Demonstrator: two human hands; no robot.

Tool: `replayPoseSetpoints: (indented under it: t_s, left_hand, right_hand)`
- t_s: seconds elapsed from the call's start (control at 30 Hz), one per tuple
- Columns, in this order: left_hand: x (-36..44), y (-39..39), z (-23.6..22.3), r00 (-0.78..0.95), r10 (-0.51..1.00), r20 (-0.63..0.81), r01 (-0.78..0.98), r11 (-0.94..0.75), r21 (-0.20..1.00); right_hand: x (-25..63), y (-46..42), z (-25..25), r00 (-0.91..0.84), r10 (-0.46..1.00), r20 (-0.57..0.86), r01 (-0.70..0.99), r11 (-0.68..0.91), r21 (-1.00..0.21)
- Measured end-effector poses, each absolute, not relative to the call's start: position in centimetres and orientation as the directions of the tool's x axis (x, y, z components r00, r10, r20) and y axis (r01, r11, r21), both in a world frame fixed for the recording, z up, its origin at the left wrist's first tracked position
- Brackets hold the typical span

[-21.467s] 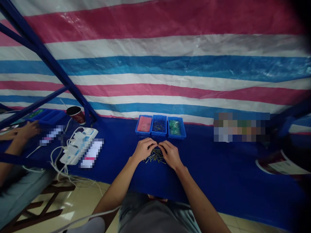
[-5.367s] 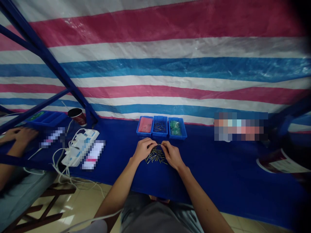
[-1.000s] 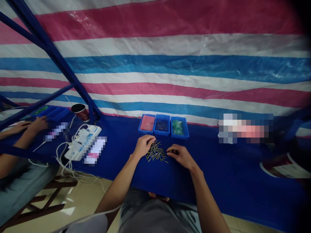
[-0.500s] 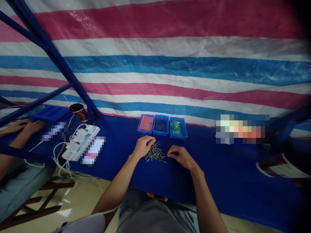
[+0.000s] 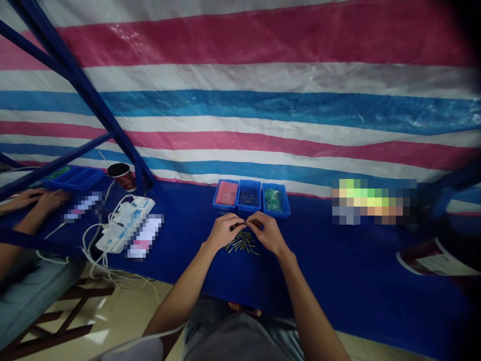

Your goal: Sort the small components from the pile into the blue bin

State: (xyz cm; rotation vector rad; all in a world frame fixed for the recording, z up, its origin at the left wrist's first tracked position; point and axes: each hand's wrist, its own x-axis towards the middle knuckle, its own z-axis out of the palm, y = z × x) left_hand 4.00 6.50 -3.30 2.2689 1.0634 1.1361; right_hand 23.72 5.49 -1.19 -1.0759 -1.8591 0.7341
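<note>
Over the near side of the bins, my left hand [image 5: 225, 231] and my right hand [image 5: 266, 233] meet fingertip to fingertip. Both are closed in a pinch. Whatever sits between the fingers is too small to make out. Just below them on the blue tabletop lies a loose pile of thin, yellowish metal pins or screws [image 5: 242, 244]. Behind the hands stand three blue bins in a row: one with a pink packet [image 5: 227, 192], one with dark thin metal pieces [image 5: 248, 196], one with green pieces in clear plastic [image 5: 272, 199].
To the left, a white power strip [image 5: 126, 225] with tangled cables lies beside a blurred-out object [image 5: 145, 236]. A dark red cup [image 5: 124, 178] stands by the blue frame [image 5: 93, 110]. A co-worker's hands [image 5: 47, 200] are further left. Another cup [image 5: 432, 258] is at right.
My right hand has moved left and slightly up from the pile's right side to meet my left hand. My left hand has shifted slightly, its fingertips now at the right hand's.
</note>
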Motion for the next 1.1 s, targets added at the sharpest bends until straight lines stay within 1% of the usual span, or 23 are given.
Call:
replayPoseSetpoints:
  t_s: [0.17,0.33,0.53,0.8,0.93,1.1]
  left_hand:
    - [3.7,6.8,-3.7,0.320,0.750,0.579,0.458,-0.657,0.598]
    - [3.8,6.8,-3.6,0.293,0.766,0.572,0.408,-0.641,0.650]
    - [3.7,6.8,-3.5,0.327,0.797,0.508,0.398,-0.604,0.690]
    - [3.7,6.7,-2.9,0.272,0.767,0.580,0.364,-0.641,0.676]
    - [3.9,6.7,-2.7,0.314,0.764,0.563,0.332,-0.644,0.689]
    - [3.9,6.6,-2.7,0.312,0.791,0.526,0.352,-0.611,0.709]
  right_hand:
    - [22.2,4.4,-2.9,-0.143,0.872,0.469,0.410,0.483,-0.773]
    - [22.2,3.9,-4.3,-0.102,0.867,0.487,0.457,0.476,-0.752]
    - [22.1,4.2,-4.8,-0.142,0.864,0.483,0.491,0.485,-0.724]
    - [22.2,4.3,-5.3,-0.166,0.848,0.504,0.478,0.516,-0.711]
    - [22.2,4.3,-5.3,-0.149,0.854,0.499,0.457,0.507,-0.731]
    - [22.2,4.2,-4.9,-0.152,0.860,0.487,0.457,0.498,-0.737]
